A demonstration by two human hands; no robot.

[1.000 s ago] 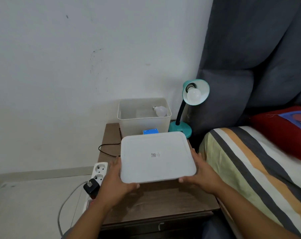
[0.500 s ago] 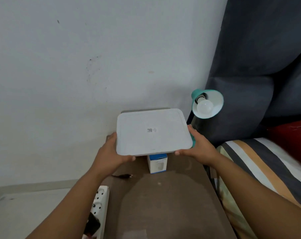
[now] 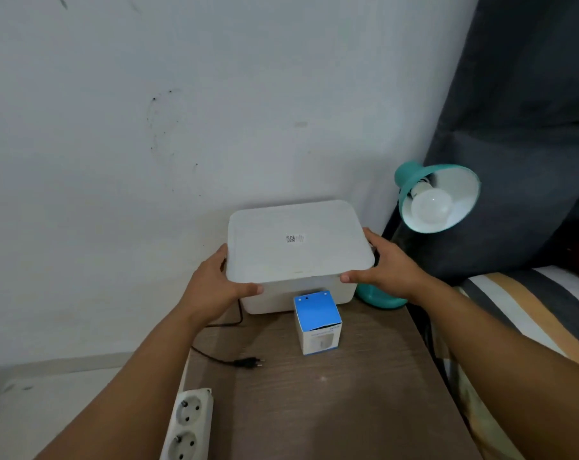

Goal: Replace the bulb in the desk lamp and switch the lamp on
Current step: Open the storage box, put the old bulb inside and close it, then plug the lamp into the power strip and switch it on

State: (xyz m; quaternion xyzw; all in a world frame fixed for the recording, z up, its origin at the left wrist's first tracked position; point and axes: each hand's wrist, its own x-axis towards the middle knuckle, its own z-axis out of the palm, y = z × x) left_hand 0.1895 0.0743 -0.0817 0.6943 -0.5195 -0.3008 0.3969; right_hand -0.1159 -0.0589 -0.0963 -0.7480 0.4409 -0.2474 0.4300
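A teal desk lamp (image 3: 411,180) stands at the back right of the wooden nightstand (image 3: 331,403), its shade tilted toward me with a white bulb (image 3: 431,207) in the socket. A white lid (image 3: 298,240) sits on top of the white plastic bin (image 3: 314,295) against the wall. My left hand (image 3: 215,287) grips the lid's left edge and my right hand (image 3: 387,263) grips its right edge. A blue and white bulb box (image 3: 318,323) stands in front of the bin. The lamp's black plug (image 3: 248,362) lies loose on the nightstand. The bin's inside is hidden.
A white power strip (image 3: 188,423) with two sockets showing lies at the nightstand's left edge. A bed with a striped cover (image 3: 527,307) and a dark grey padded headboard (image 3: 530,127) stands on the right. The white wall is close behind the bin.
Both hands carried the lid forward and lowered it onto the bin, covering the bulb that lay inside. The camera moved closer and looks further down at the nightstand.
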